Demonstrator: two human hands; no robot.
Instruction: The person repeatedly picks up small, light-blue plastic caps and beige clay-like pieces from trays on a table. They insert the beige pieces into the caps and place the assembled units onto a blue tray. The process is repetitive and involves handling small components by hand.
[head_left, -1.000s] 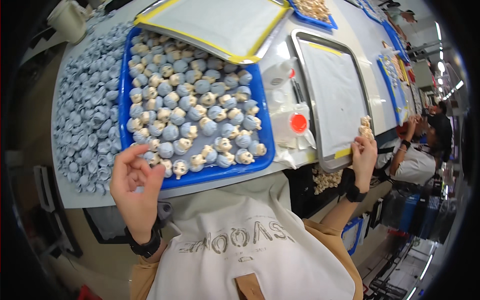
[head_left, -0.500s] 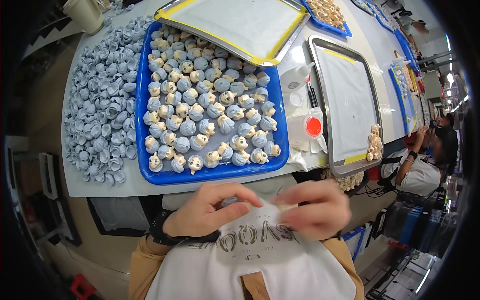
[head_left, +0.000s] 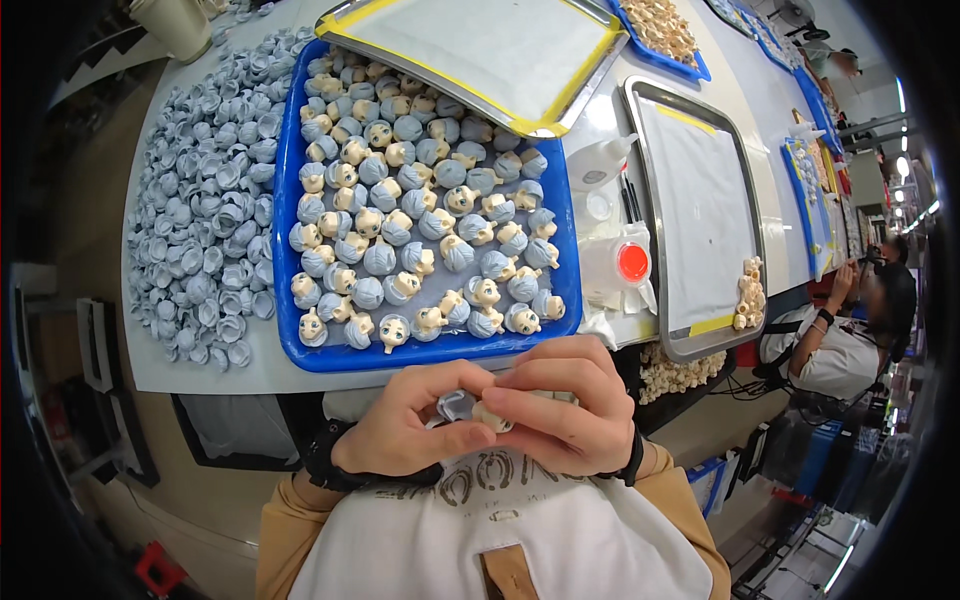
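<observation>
Close in front of my body, both hands are together just beyond the table's near edge. My left hand (head_left: 405,420) pinches a hollow blue-grey doll hair piece (head_left: 457,404), its open side partly showing. Against it, my right hand (head_left: 570,405) grips a cream-coloured doll head (head_left: 492,418) between thumb and fingers; most of that head is hidden. Beyond my hands lies a blue tray (head_left: 430,352) filled with small doll heads wearing blue-grey hair (head_left: 458,254). A large heap of loose hair pieces (head_left: 205,215) covers the table to its left.
A metal tray (head_left: 655,215) lined with white sheet holds a few cream parts (head_left: 749,294). Another lined tray (head_left: 480,60) overlaps the blue tray's far edge. A squeeze bottle (head_left: 603,160) and a red-topped container (head_left: 632,262) stand between. A co-worker (head_left: 845,335) is at the right.
My right hand has moved left and in toward my left hand, bringing the doll head against the hair piece. The left hand has stayed nearly in place.
</observation>
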